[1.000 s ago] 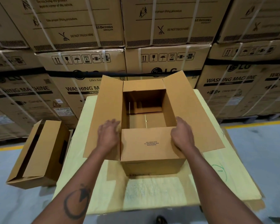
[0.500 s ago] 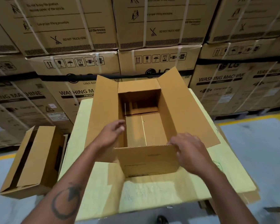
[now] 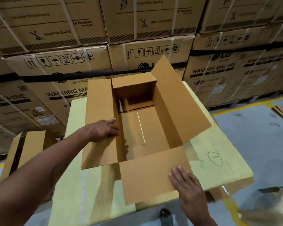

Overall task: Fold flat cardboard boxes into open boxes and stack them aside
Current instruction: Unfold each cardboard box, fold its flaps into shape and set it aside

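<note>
Two flat, spread hands, left hand (image 3: 104, 130) and right hand (image 3: 185, 180), press one open box's (image 3: 142, 128) flaps.

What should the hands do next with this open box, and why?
Probably grip the box by its sides and lift it off the yellow sheet. Its bottom looks closed and all four flaps are spread open. The left hand rests on the left flap, the right hand lies flat on the near flap. Another folded box waits to the left.
</note>
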Demonstrator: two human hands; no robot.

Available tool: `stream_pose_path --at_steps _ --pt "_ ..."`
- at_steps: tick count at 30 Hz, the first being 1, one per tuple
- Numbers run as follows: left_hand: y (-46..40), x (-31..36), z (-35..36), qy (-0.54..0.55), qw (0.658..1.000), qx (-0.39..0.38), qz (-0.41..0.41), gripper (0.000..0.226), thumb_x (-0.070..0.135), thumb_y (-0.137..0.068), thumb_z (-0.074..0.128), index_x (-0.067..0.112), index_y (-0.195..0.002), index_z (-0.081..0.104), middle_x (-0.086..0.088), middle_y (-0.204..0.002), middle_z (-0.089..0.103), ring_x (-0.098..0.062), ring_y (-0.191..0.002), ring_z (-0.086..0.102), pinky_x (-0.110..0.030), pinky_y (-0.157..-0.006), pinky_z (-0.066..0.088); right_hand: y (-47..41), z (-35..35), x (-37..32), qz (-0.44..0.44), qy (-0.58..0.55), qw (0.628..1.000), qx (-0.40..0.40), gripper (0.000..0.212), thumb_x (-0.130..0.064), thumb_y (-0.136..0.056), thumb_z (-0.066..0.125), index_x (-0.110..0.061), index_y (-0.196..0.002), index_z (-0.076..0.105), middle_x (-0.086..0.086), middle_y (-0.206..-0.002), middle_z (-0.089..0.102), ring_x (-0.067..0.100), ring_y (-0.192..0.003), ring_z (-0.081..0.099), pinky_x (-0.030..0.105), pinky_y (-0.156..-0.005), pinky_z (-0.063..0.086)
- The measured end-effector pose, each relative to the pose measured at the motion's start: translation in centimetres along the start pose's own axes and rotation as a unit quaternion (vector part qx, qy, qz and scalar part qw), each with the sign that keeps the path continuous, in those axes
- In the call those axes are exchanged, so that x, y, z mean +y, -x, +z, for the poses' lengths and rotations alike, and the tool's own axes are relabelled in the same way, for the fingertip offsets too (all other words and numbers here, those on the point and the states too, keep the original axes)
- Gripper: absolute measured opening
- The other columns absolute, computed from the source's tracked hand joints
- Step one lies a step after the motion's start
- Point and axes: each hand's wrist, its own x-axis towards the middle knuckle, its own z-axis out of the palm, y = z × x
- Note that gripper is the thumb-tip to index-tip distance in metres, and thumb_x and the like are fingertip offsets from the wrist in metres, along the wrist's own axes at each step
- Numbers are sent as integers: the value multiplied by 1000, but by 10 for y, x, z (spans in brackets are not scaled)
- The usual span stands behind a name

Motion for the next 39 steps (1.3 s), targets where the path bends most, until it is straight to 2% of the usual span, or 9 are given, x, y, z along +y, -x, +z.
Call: stream_pose_path --at_steps 4,8,11,16,23,26,29,34,39 --pt "-8 -8 3 -39 998 46 10 55 26 -98 65 44 -147 47 9 -166 30 -18 -159 7 -49 -129 9 -38 -11 10 107 -48 992 -40 74 10 -66 44 -18 -129 71 0 -146 61 12 -147 38 38 -113 36" --pt "-8 5 9 -10 994 108 16 46 27 -99 61 40 -142 49 9 -154 43 -16 -147 31 -44 -127 14 -79 -32 -15 218 -79 964 -131 52 -14 -92 54 -22 -143 61 2 -159 46 15 -153 29 34 -126 17" --pt "-2 9 12 32 990 134 -14 35 25 -100 60 39 -131 54 10 -142 52 -17 -140 39 -43 -122 20 -119 -34 -57 157 -26 972 -173 58 -49 -101 41 -21 -152 48 2 -159 45 19 -150 33 39 -126 15" --pt "2 40 14 31 982 184 -1 17 36 -98 51 38 -115 55 13 -119 57 -15 -114 46 -40 -94 32 -168 2 -99 111 34 946 -302 89 -69 -96 41 -11 -160 23 20 -161 36 36 -149 31 54 -123 17" --pt "1 115 52 144 963 222 -57 21 42 -95 63 36 -114 55 10 -115 59 -14 -109 50 -37 -88 34 -167 9 -63 78 100 954 -270 49 -3 -89 58 -21 -134 51 10 -124 63 31 -112 59 43 -92 46" --pt "25 89 46 179 971 109 -113 69 73 -86 62 37 -143 50 9 -146 52 -17 -138 43 -43 -114 32 -174 -4 -10 41 141 957 -251 42 0 -87 60 -24 -122 62 5 -111 68 25 -100 63 38 -84 53" --pt "52 65 39 152 973 -12 -173 106 100 -66 52 36 -150 45 6 -148 54 -20 -136 51 -44 -111 41 -196 -20 39 33 109 961 -251 40 -9 -81 74 -32 -113 69 -6 -106 72 15 -93 65 32 -80 55" --pt "42 93 40 50 981 26 -183 34 56 -101 49 29 -117 63 5 -100 70 -13 -85 64 -33 -78 55 -226 -17 77 50 57 958 -277 48 -14 -71 84 -37 -110 70 -9 -107 75 14 -99 66 33 -87 47" --pt "16 105 24 128 956 73 -253 28 51 -103 51 27 -107 65 3 -97 70 -15 -85 65 -33 -76 55 -231 -6 63 96 84 971 -200 55 -7 -90 57 -23 -142 54 12 -143 56 31 -138 45 49 -121 27"
